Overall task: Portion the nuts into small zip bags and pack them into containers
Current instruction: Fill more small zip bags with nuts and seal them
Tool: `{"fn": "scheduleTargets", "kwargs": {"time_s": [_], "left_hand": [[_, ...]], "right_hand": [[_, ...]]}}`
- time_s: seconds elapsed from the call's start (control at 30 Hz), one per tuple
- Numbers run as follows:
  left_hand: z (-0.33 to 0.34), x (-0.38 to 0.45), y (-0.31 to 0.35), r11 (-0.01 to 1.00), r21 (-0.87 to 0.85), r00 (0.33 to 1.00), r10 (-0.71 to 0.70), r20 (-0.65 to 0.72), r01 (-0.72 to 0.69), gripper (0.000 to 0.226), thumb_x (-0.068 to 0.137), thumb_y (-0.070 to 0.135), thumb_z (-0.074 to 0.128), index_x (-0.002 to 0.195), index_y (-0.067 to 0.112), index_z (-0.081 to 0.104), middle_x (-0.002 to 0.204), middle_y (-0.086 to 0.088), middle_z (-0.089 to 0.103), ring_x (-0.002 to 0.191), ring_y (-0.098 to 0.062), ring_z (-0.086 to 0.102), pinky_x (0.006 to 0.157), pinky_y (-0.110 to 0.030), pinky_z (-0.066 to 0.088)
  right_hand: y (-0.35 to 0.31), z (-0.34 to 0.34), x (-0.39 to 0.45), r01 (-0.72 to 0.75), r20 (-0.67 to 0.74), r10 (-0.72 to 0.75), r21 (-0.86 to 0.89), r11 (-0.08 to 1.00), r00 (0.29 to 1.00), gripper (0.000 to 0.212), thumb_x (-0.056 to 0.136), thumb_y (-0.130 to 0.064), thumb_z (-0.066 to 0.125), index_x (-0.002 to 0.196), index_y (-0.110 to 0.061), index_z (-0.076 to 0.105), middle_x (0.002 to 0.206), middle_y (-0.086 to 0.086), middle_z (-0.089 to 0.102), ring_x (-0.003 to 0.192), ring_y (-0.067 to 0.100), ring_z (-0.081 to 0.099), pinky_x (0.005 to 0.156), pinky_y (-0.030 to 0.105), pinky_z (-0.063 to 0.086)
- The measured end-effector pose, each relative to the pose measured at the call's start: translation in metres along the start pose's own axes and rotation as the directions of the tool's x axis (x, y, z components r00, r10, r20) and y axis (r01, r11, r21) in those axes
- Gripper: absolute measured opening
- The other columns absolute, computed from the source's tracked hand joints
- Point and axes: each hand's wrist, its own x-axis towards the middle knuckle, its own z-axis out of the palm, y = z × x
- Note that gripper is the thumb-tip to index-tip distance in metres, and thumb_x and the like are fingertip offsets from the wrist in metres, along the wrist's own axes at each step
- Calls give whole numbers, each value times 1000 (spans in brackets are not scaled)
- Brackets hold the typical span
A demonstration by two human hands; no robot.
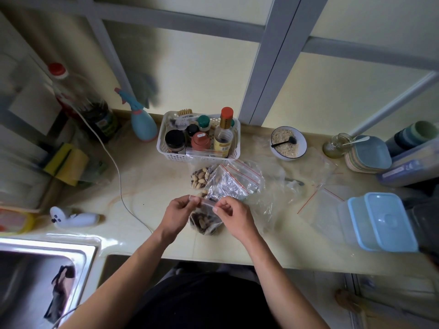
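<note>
Bench (147,176): pale top; carries all items below.
Containers (380,222): blue-lidded, stacked at my right, well apart from my hands.
Basket (166,150): white, bottles and jars inside, at the back of the bench.
Zip bag (206,222): filled with nuts, near the front edge; sealing strip runs left to right, body hangs toward me.
Left hand (177,213): pinches strip's left end.
Right hand (234,213): pinches strip's right end.

white basket (234,153) w/ bottles, jars | oat bowl (301,148) + spoon | sponges (67,163) | sink (47,262) front-L
</note>
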Motion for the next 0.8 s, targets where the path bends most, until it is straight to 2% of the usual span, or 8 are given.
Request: {"fn": "scheduleTargets", "kwargs": {"time_s": [0.13,0.27,0.4,0.47,0.57,0.67,0.73,0.8], "left_hand": [[1,-1,-3,1000,-4,1000,-9,-5,9,24,100,21,60,88,11,78,79,-2,73,73,-8,62,68,-16,48],[5,0,-6,999,40,995,-20,-94,24,23,98,21,64,82,14,79,75,0,75,69,-7,65,64,-16,49],[8,1,-5,994,112,993,8,-122,6,22,98,22,65,81,16,78,71,5,74,65,-2,64,61,-12,47],[11,2,-4,989,150,993,10,-120,9,22,98,26,64,84,19,78,73,5,74,66,-2,64,62,-14,47],[13,6,-2,983,183,994,-1,-111,21,25,99,33,62,87,19,78,80,3,76,73,-6,67,66,-21,50],[14,13,9,980,199,997,34,-65,-21,25,100,33,60,87,18,76,82,3,76,82,-12,71,74,-29,55],[16,21,19,970,239,997,65,-41,-53,23,99,33,61,87,20,76,80,8,75,79,-8,70,72,-25,54],[21,28,27,964,261,998,63,-4,-59,23,100,32,60,86,22,75,74,13,72,68,2,64,64,-15,47]], "right_hand": [[6,-1,-4,56,-36,-59,-72,996,998,14,91,-21,71,79,-18,65,72,-12,60,68,6,55,64,23,44],[3,1,-7,69,-36,-73,-104,992,997,17,91,-19,71,77,-18,61,67,-15,56,64,2,52,58,15,35],[0,0,-7,68,-39,-72,-105,992,997,16,92,-17,70,77,-16,61,60,-18,53,61,1,52,56,13,33],[0,1,-8,33,-44,-36,-74,997,998,16,92,-19,68,78,-18,61,59,-17,55,59,4,52,56,19,37],[1,1,-7,-48,-61,47,-19,999,997,14,93,-20,66,80,-18,61,68,-9,63,62,10,55,62,30,45],[-1,-1,-3,-89,-95,91,21,996,991,14,93,-18,65,79,-19,60,68,-9,62,62,4,55,61,21,43],[-3,-4,1,-117,-126,119,24,993,985,14,92,-16,65,79,-17,61,70,-8,63,63,2,54,59,15,40],[-2,-4,6,-168,-172,167,9,986,971,11,91,-14,63,80,-15,63,75,-4,66,69,11,58,62,20,43]]}}
